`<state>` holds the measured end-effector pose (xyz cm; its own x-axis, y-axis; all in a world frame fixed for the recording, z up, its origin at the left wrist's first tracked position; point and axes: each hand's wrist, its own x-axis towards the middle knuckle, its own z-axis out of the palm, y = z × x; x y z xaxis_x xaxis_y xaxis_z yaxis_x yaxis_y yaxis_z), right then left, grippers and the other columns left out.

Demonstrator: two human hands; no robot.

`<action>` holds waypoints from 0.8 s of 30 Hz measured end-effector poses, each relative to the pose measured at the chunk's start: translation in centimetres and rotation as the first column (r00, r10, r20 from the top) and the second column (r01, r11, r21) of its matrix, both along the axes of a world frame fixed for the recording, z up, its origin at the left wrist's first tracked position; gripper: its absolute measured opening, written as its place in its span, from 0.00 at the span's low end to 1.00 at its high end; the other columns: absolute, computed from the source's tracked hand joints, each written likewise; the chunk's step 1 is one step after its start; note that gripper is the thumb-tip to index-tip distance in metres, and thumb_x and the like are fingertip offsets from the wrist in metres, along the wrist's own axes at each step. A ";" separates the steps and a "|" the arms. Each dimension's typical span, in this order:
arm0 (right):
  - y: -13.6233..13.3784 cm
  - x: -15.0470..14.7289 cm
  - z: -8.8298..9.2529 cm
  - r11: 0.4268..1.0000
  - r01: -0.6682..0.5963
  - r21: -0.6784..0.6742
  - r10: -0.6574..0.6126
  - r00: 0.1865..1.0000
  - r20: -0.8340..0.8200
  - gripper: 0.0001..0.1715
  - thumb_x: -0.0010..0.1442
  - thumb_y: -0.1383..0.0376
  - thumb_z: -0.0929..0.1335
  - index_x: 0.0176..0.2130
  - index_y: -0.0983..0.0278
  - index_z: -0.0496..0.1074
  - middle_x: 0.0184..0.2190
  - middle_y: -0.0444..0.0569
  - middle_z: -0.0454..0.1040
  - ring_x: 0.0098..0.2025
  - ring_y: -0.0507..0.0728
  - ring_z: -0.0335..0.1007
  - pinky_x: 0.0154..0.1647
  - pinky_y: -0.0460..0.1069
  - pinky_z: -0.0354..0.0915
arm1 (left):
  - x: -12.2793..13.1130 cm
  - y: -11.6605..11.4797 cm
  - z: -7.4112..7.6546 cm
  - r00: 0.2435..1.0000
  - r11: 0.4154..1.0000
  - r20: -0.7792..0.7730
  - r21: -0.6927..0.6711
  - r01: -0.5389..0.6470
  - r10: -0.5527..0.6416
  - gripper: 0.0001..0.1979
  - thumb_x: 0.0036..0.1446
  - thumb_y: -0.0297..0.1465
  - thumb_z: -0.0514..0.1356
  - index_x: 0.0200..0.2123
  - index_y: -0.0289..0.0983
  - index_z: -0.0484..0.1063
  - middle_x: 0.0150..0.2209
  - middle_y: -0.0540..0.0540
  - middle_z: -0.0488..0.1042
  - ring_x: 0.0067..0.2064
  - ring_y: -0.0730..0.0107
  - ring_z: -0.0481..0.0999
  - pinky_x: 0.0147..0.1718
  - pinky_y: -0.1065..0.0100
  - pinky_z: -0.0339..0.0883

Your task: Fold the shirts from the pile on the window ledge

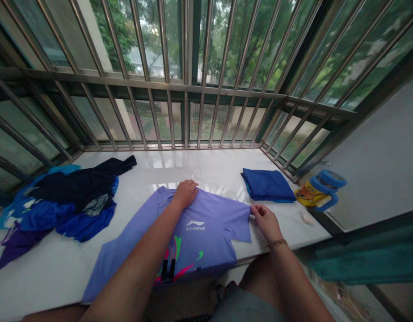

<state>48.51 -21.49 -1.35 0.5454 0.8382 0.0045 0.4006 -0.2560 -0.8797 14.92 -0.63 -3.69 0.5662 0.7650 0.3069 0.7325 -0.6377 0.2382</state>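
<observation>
A lavender T-shirt (213,214) lies spread on the white ledge, a white logo on its chest and bright pink and green print lower down. Its lower part hangs over the front edge. My left hand (185,194) rests palm down at the shirt's neckline, fingers stretched over the fabric. At the right, my right hand (265,221) pinches the upper corner of the short sleeve between thumb and fingers. My left forearm hides part of the shirt's front.
A heap of dark and blue clothes (82,192) lies at the left of the white ledge (179,165). A folded blue garment (268,185) sits at the right, beside a yellow and blue bottle (318,190). Metal window bars (186,116) stand behind.
</observation>
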 end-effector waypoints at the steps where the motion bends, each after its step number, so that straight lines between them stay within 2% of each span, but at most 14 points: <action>1: 0.0 0.0 -0.1 1.000 -0.004 -0.011 0.005 0.999 0.047 0.28 0.56 0.42 0.69 0.39 0.63 0.79 0.34 0.53 0.84 0.36 0.61 0.80 0.35 0.52 0.71 | -0.1 0.0 0.0 1.000 1.000 -0.001 0.002 0.001 -0.001 0.13 0.73 0.35 0.59 0.54 0.42 0.80 0.54 0.39 0.81 0.58 0.52 0.76 0.58 0.52 0.68; 4: 0.3 0.2 -0.5 0.997 0.037 -0.064 -0.025 0.983 0.181 0.25 0.61 0.45 0.65 0.38 0.62 0.77 0.35 0.54 0.83 0.37 0.62 0.80 0.41 0.54 0.72 | -0.1 0.1 0.0 1.000 1.000 -0.005 0.001 0.011 -0.011 0.10 0.73 0.35 0.60 0.48 0.42 0.82 0.52 0.40 0.81 0.56 0.52 0.77 0.57 0.53 0.69; 8: 1.3 0.2 -0.7 0.994 0.073 -0.085 -0.043 0.948 0.315 0.22 0.66 0.50 0.64 0.42 0.63 0.77 0.43 0.59 0.83 0.42 0.63 0.79 0.49 0.56 0.71 | 0.0 0.3 -0.2 1.000 1.000 0.002 -0.005 0.020 -0.020 0.12 0.74 0.33 0.58 0.54 0.44 0.80 0.57 0.42 0.82 0.60 0.54 0.76 0.59 0.53 0.68; 10: 1.9 -0.1 -0.6 0.993 0.022 -0.117 0.034 0.888 0.459 0.21 0.69 0.52 0.65 0.45 0.65 0.79 0.47 0.61 0.82 0.48 0.64 0.79 0.54 0.55 0.70 | 0.1 0.4 -0.3 1.000 1.000 0.005 -0.010 0.011 -0.011 0.14 0.75 0.32 0.56 0.56 0.44 0.79 0.59 0.42 0.81 0.62 0.55 0.76 0.60 0.53 0.67; 13: 2.9 -0.8 -0.5 0.967 -0.060 -0.249 0.207 0.756 0.621 0.20 0.70 0.55 0.68 0.50 0.66 0.80 0.52 0.62 0.81 0.56 0.65 0.76 0.61 0.54 0.65 | 0.2 0.4 -0.3 1.000 1.000 0.001 -0.017 -0.013 0.013 0.15 0.75 0.31 0.55 0.56 0.43 0.79 0.58 0.41 0.81 0.61 0.54 0.76 0.60 0.53 0.68; 15: 3.4 -1.1 -0.4 0.936 -0.063 -0.346 0.285 0.713 0.640 0.18 0.70 0.57 0.70 0.51 0.66 0.80 0.52 0.61 0.81 0.56 0.64 0.76 0.61 0.52 0.64 | 0.1 0.4 -0.2 1.000 1.000 -0.003 -0.018 -0.023 0.023 0.13 0.75 0.33 0.57 0.55 0.41 0.79 0.57 0.40 0.81 0.60 0.53 0.76 0.59 0.53 0.68; 17: 3.9 -1.2 -0.3 0.915 -0.047 -0.400 0.314 0.707 0.634 0.15 0.70 0.59 0.70 0.50 0.66 0.81 0.50 0.59 0.81 0.53 0.63 0.77 0.59 0.51 0.64 | 0.0 0.4 -0.1 1.000 1.000 -0.004 -0.017 -0.025 0.025 0.12 0.74 0.35 0.59 0.54 0.41 0.79 0.55 0.40 0.81 0.59 0.52 0.76 0.59 0.53 0.68; 20: 4.6 -1.1 -0.1 0.909 -0.034 -0.416 0.312 0.717 0.623 0.13 0.70 0.62 0.69 0.47 0.65 0.82 0.46 0.57 0.82 0.50 0.61 0.77 0.55 0.51 0.65 | -0.1 0.3 0.0 1.000 0.999 0.001 -0.019 -0.027 0.027 0.12 0.72 0.36 0.61 0.53 0.40 0.79 0.54 0.40 0.80 0.59 0.52 0.75 0.58 0.54 0.68; 24: 5.3 -1.2 -0.1 0.908 -0.031 -0.418 0.307 0.729 0.611 0.15 0.70 0.64 0.67 0.49 0.66 0.82 0.47 0.60 0.82 0.51 0.62 0.77 0.56 0.51 0.65 | -0.1 0.1 0.2 0.999 0.999 0.010 -0.027 -0.036 0.036 0.09 0.72 0.35 0.60 0.50 0.40 0.78 0.53 0.40 0.79 0.57 0.53 0.75 0.57 0.54 0.67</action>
